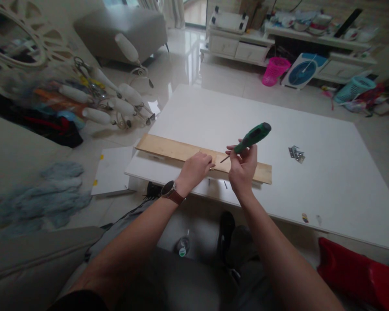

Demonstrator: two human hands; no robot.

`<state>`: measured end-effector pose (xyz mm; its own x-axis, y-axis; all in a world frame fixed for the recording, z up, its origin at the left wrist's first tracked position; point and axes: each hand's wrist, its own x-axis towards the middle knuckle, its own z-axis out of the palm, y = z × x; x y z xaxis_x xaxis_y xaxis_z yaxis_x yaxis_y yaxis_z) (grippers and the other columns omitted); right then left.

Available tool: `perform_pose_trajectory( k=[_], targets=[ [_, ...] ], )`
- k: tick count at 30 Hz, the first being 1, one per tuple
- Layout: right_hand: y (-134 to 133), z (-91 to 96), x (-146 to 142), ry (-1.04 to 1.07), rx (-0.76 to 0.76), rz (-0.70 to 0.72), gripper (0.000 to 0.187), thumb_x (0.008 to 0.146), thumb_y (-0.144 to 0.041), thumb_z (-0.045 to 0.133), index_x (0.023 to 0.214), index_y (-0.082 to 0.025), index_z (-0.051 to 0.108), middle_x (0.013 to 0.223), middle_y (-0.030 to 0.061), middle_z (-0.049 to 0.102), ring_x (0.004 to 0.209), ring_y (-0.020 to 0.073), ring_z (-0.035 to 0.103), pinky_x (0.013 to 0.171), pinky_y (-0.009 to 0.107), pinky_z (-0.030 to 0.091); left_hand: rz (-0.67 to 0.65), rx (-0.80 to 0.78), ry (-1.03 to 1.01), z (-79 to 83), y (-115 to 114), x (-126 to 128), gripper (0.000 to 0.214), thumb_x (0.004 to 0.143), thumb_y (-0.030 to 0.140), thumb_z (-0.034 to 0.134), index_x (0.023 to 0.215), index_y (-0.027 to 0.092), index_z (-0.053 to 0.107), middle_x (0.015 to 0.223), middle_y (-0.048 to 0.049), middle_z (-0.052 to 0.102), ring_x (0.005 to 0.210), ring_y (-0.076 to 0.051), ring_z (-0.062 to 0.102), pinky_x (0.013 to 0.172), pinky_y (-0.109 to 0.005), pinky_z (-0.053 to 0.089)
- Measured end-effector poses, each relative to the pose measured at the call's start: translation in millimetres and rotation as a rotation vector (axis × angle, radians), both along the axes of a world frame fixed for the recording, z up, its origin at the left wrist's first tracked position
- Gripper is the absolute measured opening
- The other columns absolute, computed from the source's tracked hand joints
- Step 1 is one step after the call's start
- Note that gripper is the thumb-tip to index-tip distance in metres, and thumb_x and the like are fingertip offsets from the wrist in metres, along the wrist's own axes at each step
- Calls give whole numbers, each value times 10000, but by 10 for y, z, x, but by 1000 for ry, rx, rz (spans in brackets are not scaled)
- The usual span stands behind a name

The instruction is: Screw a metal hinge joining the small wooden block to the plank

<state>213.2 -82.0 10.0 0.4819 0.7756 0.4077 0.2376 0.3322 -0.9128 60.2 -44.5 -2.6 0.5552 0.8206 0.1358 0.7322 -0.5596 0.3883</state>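
Observation:
My right hand (pixel 243 169) is closed around the green handle of a screwdriver (pixel 253 137). The screwdriver's thin shaft slants down and left, its tip just above a long wooden board (pixel 168 148). On the board's near side, my left hand (pixel 197 169) has its fingers pinched together against the wood; what they hold, if anything, is hidden. A watch with a brown strap (pixel 170 190) is on the left wrist. The board lies across a large white panel (pixel 314 181). Two screws (pixel 226 185) lie on the panel between my hands, near its front edge.
Metal brackets (pixel 296 153) are heaped on the panel at right, with a small piece (pixel 305 217) near its front edge. A red object (pixel 353 272) stands at lower right. A bottle (pixel 182 247) is below. A white lamp fixture (pixel 119 103) lies on the floor at left.

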Motion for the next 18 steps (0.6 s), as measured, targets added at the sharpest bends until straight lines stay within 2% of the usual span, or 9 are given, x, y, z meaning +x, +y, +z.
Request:
perform_pose_trajectory(
  k=[4,8,12,18],
  targets=[
    [12,6,29,2,14,-19,260,947,-246,632,1191,-271,546,988,22,747,848,171,731,768,349,619,-71,-6,-40,46,-60,-3,184,1038,282,605,954,160,714,938,-81,712,948,-215,636,813,-319,463],
    [28,16,52,5,37,-28,268,951,-223,615,1204,-277,545,988,16,740,882,171,734,793,348,626,-203,-22,22,29,-262,34,213,1034,199,559,952,161,752,957,-92,709,946,-218,644,810,-322,479],
    [43,10,60,-9,55,-35,273,946,-211,613,1200,-284,545,982,8,730,877,167,728,796,345,624,-294,-92,146,-118,-465,136,222,993,133,576,921,156,785,908,-101,705,902,-232,658,773,-333,485],
    [48,-3,90,-20,66,-25,273,951,-222,609,1206,-294,544,989,12,728,845,162,718,771,338,616,-242,-188,232,-343,-544,277,282,1022,113,503,939,107,773,888,-136,709,896,-244,675,811,-344,499]
  ],
)
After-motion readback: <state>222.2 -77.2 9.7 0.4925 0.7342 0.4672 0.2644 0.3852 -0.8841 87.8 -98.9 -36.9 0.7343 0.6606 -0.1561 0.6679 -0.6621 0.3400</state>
